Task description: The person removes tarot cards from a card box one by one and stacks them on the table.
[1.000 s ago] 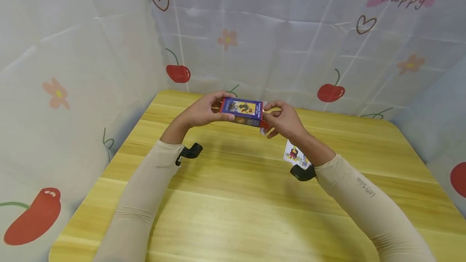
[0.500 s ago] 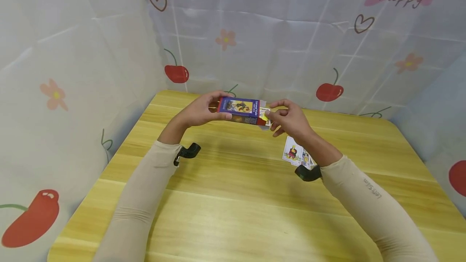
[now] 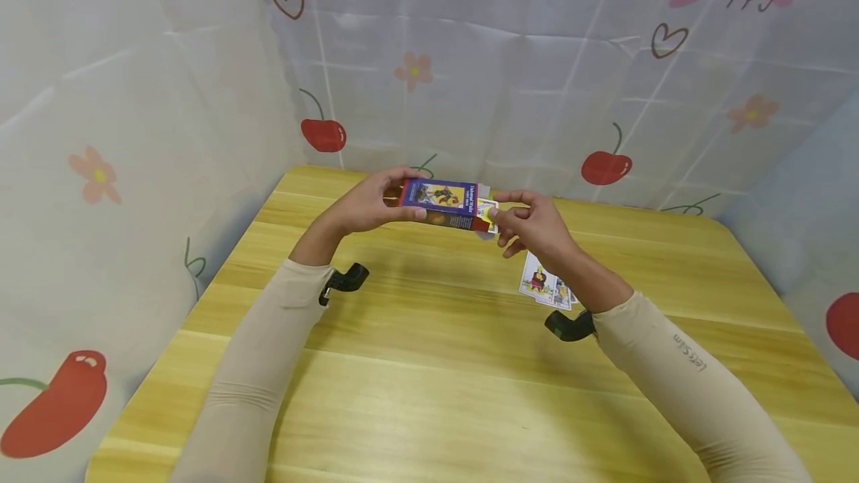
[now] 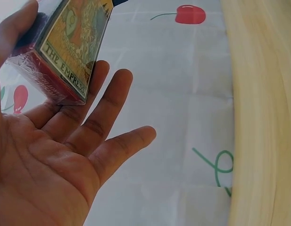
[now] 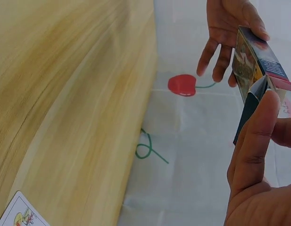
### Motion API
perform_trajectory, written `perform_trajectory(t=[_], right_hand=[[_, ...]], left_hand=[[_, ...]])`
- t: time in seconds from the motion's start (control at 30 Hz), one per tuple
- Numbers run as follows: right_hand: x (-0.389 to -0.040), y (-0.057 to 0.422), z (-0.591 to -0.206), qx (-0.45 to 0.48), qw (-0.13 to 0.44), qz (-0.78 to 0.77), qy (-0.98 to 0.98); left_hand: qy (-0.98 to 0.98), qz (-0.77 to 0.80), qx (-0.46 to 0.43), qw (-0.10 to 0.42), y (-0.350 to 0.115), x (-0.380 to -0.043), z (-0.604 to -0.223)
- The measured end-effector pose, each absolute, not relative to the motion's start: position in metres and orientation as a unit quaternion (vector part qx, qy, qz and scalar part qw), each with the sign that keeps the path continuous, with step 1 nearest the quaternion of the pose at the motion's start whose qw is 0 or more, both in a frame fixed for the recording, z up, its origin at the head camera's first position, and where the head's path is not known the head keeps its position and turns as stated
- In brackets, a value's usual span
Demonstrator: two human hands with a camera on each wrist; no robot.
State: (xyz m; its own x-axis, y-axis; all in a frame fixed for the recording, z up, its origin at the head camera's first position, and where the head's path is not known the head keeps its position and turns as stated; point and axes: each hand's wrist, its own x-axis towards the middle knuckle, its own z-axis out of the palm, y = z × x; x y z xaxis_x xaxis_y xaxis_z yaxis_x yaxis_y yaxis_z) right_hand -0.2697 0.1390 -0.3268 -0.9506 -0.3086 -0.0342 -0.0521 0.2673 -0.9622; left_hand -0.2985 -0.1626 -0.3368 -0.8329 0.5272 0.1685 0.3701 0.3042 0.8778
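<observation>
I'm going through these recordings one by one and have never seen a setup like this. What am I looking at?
There is no machine here: a person works with two bare hands. The large picture comes from a camera worn on the head, looking forward and down. The other two come from cameras worn on the left and right wrists, each looking at that hand's work. The left hand holds a small blue and red box above the table. The right hand is at its open end, seeming to pinch a card that sticks out. A few loose cards lie overlapping on the table, partly hidden by the right forearm.
</observation>
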Motion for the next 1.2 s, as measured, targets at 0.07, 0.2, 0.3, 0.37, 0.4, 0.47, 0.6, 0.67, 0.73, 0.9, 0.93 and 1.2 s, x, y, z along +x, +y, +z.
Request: perform_trajectory(t=[0.07, 0.2, 0.3, 0.37, 0.4, 0.47, 0.6, 0.67, 0.73, 0.9, 0.93, 1.2], right_hand=[[-0.27, 0.14, -0.327, -0.114, 0.109, -0.598, 0.786], [-0.27, 0.145, -0.327, -0.115, 0.105, -0.6, 0.785], [-0.269, 0.15, -0.326, -0.111, 0.097, -0.598, 0.788], [-0.269, 0.153, -0.326, -0.107, 0.092, -0.594, 0.792], [-0.269, 0.155, -0.325, -0.105, 0.089, -0.591, 0.795], [-0.268, 0.16, -0.325, -0.106, 0.085, -0.584, 0.801], [-0.27, 0.17, -0.323, -0.107, 0.079, -0.571, 0.81], [-0.272, 0.176, -0.323, -0.106, 0.079, -0.569, 0.812], [-0.274, 0.184, -0.322, -0.109, 0.084, -0.565, 0.813], [-0.283, 0.205, -0.32, -0.12, 0.101, -0.537, 0.829], [-0.285, 0.209, -0.32, -0.121, 0.104, -0.53, 0.833], [-0.309, 0.238, -0.32, -0.154, 0.108, -0.495, 0.848]], left_hand=[[0.804, 0.52, 0.278, 0.075, -0.163, -0.298, -0.337], [0.804, 0.522, 0.273, 0.075, -0.164, -0.299, -0.337], [0.803, 0.524, 0.273, 0.075, -0.165, -0.299, -0.336], [0.804, 0.522, 0.273, 0.075, -0.165, -0.299, -0.336], [0.804, 0.522, 0.274, 0.074, -0.165, -0.298, -0.335], [0.804, 0.522, 0.275, 0.073, -0.165, -0.298, -0.335], [0.805, 0.52, 0.276, 0.07, -0.165, -0.298, -0.336], [0.808, 0.517, 0.276, 0.068, -0.165, -0.299, -0.336], [0.81, 0.515, 0.275, 0.066, -0.166, -0.298, -0.336], [0.808, 0.515, 0.278, 0.067, -0.165, -0.299, -0.336], [0.807, 0.516, 0.279, 0.068, -0.165, -0.299, -0.336], [0.804, 0.521, 0.278, 0.074, -0.166, -0.299, -0.337]])
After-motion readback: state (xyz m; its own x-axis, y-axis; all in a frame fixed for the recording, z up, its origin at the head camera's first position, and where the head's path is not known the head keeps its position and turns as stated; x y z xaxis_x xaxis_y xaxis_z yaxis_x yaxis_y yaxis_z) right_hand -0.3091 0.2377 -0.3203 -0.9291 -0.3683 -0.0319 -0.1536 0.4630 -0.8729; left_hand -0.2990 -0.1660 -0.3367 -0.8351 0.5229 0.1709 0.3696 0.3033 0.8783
